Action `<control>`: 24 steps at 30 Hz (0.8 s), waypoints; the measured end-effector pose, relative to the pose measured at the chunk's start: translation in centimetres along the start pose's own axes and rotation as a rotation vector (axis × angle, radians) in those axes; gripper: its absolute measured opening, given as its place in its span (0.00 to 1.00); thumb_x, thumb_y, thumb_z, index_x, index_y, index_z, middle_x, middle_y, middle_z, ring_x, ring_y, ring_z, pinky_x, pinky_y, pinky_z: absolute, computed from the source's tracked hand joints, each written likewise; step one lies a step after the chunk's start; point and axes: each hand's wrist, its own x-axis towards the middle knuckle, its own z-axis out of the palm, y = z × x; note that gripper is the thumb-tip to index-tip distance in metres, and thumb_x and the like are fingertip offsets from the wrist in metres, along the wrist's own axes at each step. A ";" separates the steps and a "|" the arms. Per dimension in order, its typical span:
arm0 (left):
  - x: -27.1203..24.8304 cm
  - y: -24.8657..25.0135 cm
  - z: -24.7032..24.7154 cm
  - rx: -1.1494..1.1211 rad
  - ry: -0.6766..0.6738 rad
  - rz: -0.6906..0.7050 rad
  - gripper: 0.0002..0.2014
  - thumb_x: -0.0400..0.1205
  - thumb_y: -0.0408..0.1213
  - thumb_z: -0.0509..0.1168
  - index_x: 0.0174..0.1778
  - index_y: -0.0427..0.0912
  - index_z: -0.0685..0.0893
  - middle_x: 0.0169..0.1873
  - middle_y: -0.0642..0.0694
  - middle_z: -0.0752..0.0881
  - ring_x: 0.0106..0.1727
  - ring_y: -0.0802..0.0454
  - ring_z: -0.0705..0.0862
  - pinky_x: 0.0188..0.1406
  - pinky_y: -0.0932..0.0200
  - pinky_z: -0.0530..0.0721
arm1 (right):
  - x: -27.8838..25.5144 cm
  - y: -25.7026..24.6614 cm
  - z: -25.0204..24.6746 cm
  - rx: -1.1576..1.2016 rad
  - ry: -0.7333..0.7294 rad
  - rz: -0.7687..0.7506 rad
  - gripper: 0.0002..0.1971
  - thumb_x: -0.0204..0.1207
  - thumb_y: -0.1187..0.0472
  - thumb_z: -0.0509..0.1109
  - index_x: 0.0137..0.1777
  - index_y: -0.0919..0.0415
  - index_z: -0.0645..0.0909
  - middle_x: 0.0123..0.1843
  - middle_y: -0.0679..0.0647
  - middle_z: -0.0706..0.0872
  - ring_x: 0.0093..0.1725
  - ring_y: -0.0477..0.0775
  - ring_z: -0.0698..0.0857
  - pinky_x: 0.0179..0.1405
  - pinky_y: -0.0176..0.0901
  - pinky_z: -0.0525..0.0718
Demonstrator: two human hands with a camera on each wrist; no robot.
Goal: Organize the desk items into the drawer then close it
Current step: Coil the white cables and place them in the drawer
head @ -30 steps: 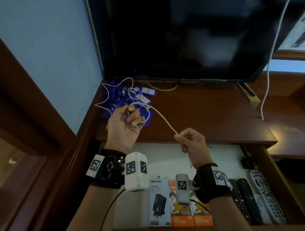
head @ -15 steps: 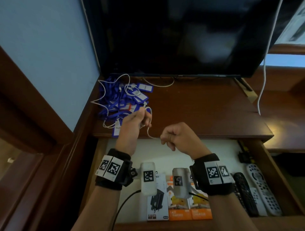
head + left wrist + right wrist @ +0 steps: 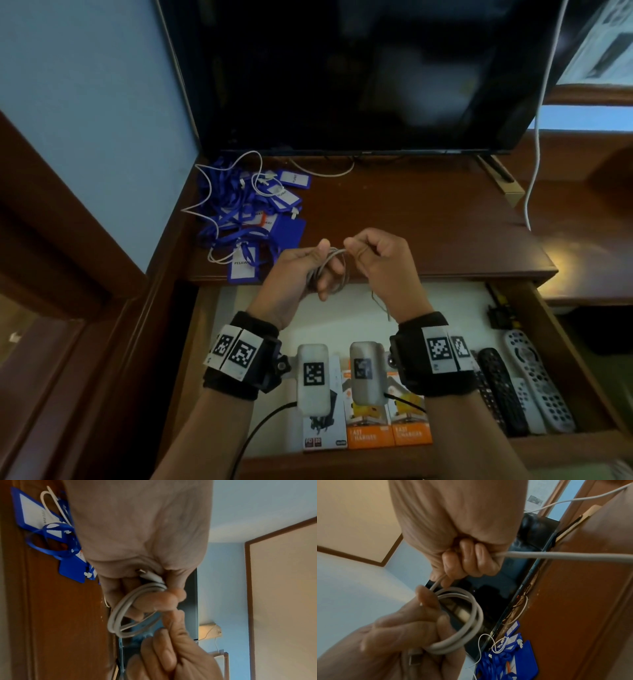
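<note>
In the centre of the head view, both hands work above the front edge of the desk [image 3: 411,219]. The left hand [image 3: 294,274] holds a small coil of the white cable [image 3: 329,270], fingers curled around its loops. The right hand [image 3: 380,263] pinches the free part of the same cable in a closed fist. Below them the drawer [image 3: 561,353] stands open, with charger boxes [image 3: 370,425] and remote controls [image 3: 520,387] inside. Blue tags [image 3: 253,219] lie at upper left, probably tangled with another white cord.
</note>
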 end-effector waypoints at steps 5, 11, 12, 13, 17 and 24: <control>-0.2 -0.1 -0.4 -0.089 -0.018 -0.040 0.18 0.84 0.46 0.55 0.34 0.38 0.79 0.19 0.49 0.69 0.20 0.53 0.69 0.34 0.55 0.76 | -0.3 0.3 -0.3 -0.026 -0.121 0.028 0.05 0.81 0.62 0.67 0.49 0.58 0.85 0.43 0.44 0.87 0.40 0.40 0.84 0.40 0.34 0.83; -0.4 0.0 -0.4 -0.170 -0.029 -0.033 0.19 0.81 0.49 0.56 0.30 0.40 0.75 0.20 0.47 0.65 0.24 0.50 0.69 0.30 0.59 0.74 | -1.2 -0.1 0.0 0.055 -0.180 0.023 0.10 0.82 0.69 0.65 0.38 0.67 0.80 0.19 0.38 0.77 0.20 0.35 0.74 0.23 0.23 0.69; -0.3 -0.1 -0.4 -0.163 -0.030 -0.028 0.20 0.82 0.49 0.56 0.29 0.41 0.74 0.20 0.47 0.63 0.25 0.50 0.68 0.31 0.60 0.73 | -1.2 -0.2 0.1 0.083 -0.158 0.023 0.10 0.81 0.69 0.65 0.38 0.69 0.80 0.19 0.38 0.77 0.20 0.35 0.74 0.23 0.22 0.69; -0.3 -0.1 -0.4 -0.157 -0.029 -0.027 0.20 0.83 0.49 0.55 0.28 0.41 0.73 0.21 0.47 0.62 0.25 0.50 0.68 0.31 0.59 0.73 | -1.2 -0.2 0.3 0.109 -0.140 0.022 0.09 0.81 0.69 0.66 0.39 0.70 0.81 0.19 0.39 0.77 0.21 0.36 0.74 0.23 0.22 0.70; -0.2 -0.1 -1.1 -0.202 -0.021 -0.047 0.22 0.86 0.47 0.54 0.25 0.43 0.70 0.19 0.50 0.62 0.23 0.53 0.63 0.29 0.59 0.68 | -1.0 -0.3 1.2 0.194 -0.126 0.005 0.05 0.79 0.70 0.69 0.43 0.72 0.82 0.22 0.41 0.79 0.21 0.36 0.75 0.22 0.23 0.71; 0.0 0.3 -3.0 -0.360 0.108 -0.003 0.20 0.81 0.47 0.59 0.23 0.45 0.70 0.18 0.51 0.61 0.21 0.54 0.61 0.36 0.57 0.65 | -0.6 1.7 1.9 0.301 -0.093 0.068 0.05 0.75 0.70 0.72 0.43 0.66 0.77 0.23 0.43 0.77 0.21 0.39 0.68 0.21 0.29 0.67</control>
